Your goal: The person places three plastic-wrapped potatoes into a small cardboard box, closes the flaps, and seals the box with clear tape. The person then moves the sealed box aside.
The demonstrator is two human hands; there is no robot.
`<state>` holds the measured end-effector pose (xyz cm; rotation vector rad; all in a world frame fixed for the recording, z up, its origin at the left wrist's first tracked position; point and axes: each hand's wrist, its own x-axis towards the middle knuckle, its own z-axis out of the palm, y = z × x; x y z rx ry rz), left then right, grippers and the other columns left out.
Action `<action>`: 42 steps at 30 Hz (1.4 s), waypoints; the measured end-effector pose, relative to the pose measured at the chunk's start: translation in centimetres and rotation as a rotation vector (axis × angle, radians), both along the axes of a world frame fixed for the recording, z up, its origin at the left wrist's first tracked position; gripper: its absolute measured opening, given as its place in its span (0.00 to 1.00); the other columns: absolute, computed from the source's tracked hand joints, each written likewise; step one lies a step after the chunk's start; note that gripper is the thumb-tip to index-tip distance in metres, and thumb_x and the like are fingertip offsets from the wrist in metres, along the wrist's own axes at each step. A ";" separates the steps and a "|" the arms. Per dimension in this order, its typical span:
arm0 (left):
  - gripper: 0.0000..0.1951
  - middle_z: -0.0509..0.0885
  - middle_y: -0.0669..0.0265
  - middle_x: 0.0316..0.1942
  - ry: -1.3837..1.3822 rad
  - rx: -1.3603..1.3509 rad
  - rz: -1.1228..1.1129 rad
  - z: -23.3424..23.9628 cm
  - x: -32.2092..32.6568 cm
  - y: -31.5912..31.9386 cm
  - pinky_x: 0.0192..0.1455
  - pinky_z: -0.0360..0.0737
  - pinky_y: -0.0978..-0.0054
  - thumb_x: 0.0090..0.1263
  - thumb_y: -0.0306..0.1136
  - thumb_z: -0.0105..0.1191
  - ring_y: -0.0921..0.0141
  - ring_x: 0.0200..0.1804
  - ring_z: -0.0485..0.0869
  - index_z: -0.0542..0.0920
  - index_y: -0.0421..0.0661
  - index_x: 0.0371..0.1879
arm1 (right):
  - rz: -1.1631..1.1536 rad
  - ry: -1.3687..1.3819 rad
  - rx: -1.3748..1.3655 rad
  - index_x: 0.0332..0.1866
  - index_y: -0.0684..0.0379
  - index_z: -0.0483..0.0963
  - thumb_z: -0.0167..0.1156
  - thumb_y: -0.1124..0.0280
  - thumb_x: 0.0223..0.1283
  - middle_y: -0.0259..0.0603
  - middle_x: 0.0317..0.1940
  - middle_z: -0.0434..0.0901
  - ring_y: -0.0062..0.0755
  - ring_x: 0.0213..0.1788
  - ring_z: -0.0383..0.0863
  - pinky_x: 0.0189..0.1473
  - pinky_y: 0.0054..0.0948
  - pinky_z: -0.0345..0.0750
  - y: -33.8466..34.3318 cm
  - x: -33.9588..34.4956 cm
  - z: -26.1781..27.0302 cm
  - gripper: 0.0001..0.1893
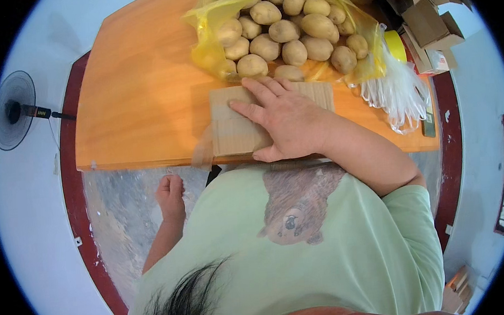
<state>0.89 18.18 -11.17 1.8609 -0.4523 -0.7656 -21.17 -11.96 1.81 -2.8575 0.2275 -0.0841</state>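
A closed cardboard box (238, 134) lies flat on the orange wooden table (141, 86), along its front edge. Across its top my right hand (290, 117) is spread palm down, the fingers apart. From the box's left side a strip of clear packing tape (203, 149) sticks out and hangs over the table edge. My left hand (171, 194) is off the table, in front of its edge, with the fingers curled into a fist; nothing shows in it. Just behind the box, an open yellow plastic bag (206, 36) holds several potatoes (264, 47).
A bundle of clear plastic bags (396, 88) lies at the table's right, beside a yellow roll (395, 46) and a dark flat object (428, 122). Open cardboard boxes (426, 24) are piled at the back right. A fan (14, 110) stands beyond the left edge.
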 end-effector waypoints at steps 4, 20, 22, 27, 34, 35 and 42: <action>0.25 0.74 0.62 0.63 0.360 -0.316 0.103 -3.7 -1.7 -1.1 0.66 0.67 0.67 0.72 0.44 0.56 0.67 0.65 0.72 0.71 0.43 0.63 | -0.017 0.006 0.007 0.74 0.57 0.62 0.65 0.45 0.52 0.64 0.74 0.55 0.60 0.76 0.54 0.76 0.52 0.51 0.0 -0.1 0.1 0.45; 0.09 0.86 0.55 0.47 0.445 -0.262 -0.471 -0.2 2.1 -1.5 0.70 0.64 0.61 0.63 0.36 0.61 0.61 0.56 0.80 0.78 0.45 0.26 | -0.022 0.021 0.041 0.75 0.56 0.61 0.67 0.47 0.50 0.62 0.75 0.53 0.61 0.76 0.53 0.76 0.49 0.53 0.0 -0.3 0.1 0.46; 0.09 0.87 0.54 0.45 0.480 -0.427 -0.439 1.2 3.1 -1.0 0.69 0.65 0.59 0.62 0.36 0.60 0.59 0.54 0.80 0.77 0.46 0.24 | -0.007 0.027 0.035 0.75 0.57 0.61 0.65 0.46 0.52 0.64 0.75 0.53 0.60 0.76 0.53 0.76 0.51 0.51 0.0 -0.2 0.1 0.45; 0.11 0.87 0.54 0.44 0.569 -0.369 -0.137 0.4 2.7 -1.0 0.67 0.66 0.61 0.63 0.37 0.58 0.57 0.54 0.81 0.83 0.42 0.34 | 0.001 -0.003 0.028 0.75 0.59 0.61 0.63 0.46 0.53 0.64 0.74 0.54 0.59 0.76 0.53 0.75 0.52 0.51 0.0 -0.2 -0.1 0.45; 0.19 0.83 0.58 0.55 0.355 -0.115 -0.233 -3.4 -1.7 -3.8 0.70 0.66 0.61 0.61 0.40 0.66 0.61 0.59 0.79 0.86 0.40 0.45 | 0.004 0.025 0.034 0.74 0.56 0.62 0.68 0.46 0.49 0.63 0.74 0.54 0.61 0.76 0.54 0.75 0.49 0.55 -0.2 -0.2 0.5 0.47; 0.19 0.83 0.58 0.56 0.360 -0.105 -0.277 -3.6 -1.8 -4.3 0.70 0.66 0.61 0.61 0.40 0.66 0.61 0.59 0.79 0.86 0.40 0.45 | 0.006 0.042 0.037 0.74 0.57 0.62 0.68 0.46 0.49 0.63 0.74 0.55 0.61 0.76 0.54 0.75 0.49 0.55 -0.1 -0.1 0.6 0.47; 0.17 0.82 0.58 0.58 0.394 0.088 -0.438 -2.2 -0.4 -3.8 0.67 0.70 0.61 0.60 0.37 0.67 0.62 0.60 0.79 0.86 0.40 0.45 | 0.002 0.001 0.034 0.74 0.56 0.62 0.68 0.46 0.49 0.63 0.75 0.54 0.62 0.75 0.54 0.76 0.49 0.54 -0.2 -0.3 0.3 0.47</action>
